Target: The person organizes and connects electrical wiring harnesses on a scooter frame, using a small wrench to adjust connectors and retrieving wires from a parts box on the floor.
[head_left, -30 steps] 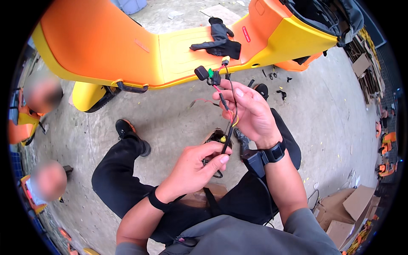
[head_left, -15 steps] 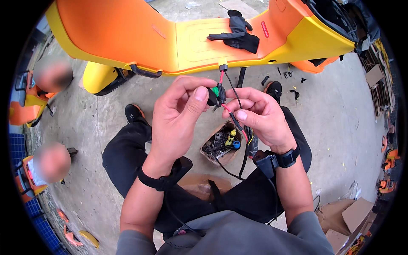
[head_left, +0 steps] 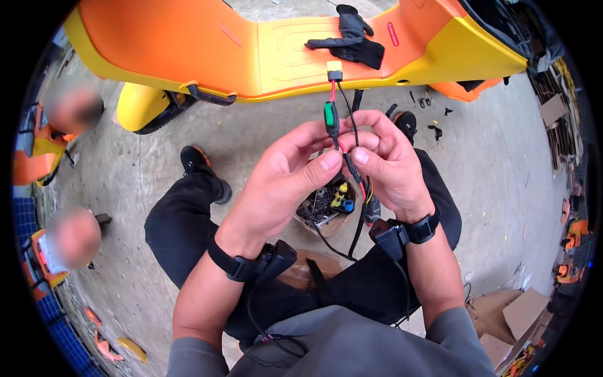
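Note:
My left hand (head_left: 295,176) and my right hand (head_left: 392,163) meet above a small box of screws and tools (head_left: 314,207), both gripping a wire harness (head_left: 352,169) with red and black wires. A green fuse in a black holder (head_left: 329,114) stands out above my fingertips. Beyond it, a yellow connector (head_left: 334,69) is at the lower edge of an orange and yellow scooter's footboard (head_left: 276,50). A black glove (head_left: 355,44) lies on the footboard. A grey cylindrical tool (head_left: 372,210) is partly visible below my right hand.
My knees are spread either side of the box. Small black parts (head_left: 436,132) lie on the concrete floor (head_left: 502,163). Cardboard (head_left: 515,320) is at the lower right, stacked cardboard (head_left: 546,107) at upper right. Two people (head_left: 72,239) with blurred heads are at the left beside other scooters.
My left hand has risen from the lower cable to the fuse holder, then slid down just below it. The green fuse is more upright, and the box has come into clearer view.

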{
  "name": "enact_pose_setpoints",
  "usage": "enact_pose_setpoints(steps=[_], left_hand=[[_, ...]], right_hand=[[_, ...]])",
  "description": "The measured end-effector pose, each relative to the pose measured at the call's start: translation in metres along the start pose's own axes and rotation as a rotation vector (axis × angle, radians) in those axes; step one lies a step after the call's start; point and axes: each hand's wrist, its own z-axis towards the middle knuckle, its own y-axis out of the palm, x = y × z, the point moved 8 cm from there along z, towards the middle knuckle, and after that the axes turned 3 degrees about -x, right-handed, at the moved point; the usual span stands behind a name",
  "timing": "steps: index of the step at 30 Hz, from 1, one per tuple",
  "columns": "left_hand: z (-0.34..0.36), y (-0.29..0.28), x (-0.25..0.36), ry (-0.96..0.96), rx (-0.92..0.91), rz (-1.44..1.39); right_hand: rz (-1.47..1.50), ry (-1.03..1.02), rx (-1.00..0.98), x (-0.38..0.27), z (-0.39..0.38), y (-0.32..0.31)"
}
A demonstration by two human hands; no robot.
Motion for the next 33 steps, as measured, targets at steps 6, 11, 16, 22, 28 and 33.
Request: enact_pose_setpoints(steps=[6,11,16,22,28,33], left_hand=[[-0.002,-0.003,0.005,0.045,-0.014,-0.082],[0.001,-0.014,0.003,0.092,0.002,-0.133],[0.0,-0.02,0.004,0.155,0.018,-0.244],[-0.002,-0.034,0.019,0.24,0.064,-0.194],[-0.006,-0.054,0.049,0.395,0.216,0.068],[-0.027,-0.044,0.093,0.612,0.219,0.26]], right_hand=[[-0.025,0.008,-0.011,0.001,-0.001,0.0],[-0.045,-0.014,-0.03,0.0,0.001,-0.001],[-0.084,-0.001,0.025,-0.005,-0.002,-0.007],[-0.654,-0.018,0.347,-0.031,-0.006,-0.04],[-0.639,-0.282,0.432,-0.058,-0.015,-0.054],[-0.818,-0.146,0.389,-0.031,-0.008,-0.06]])
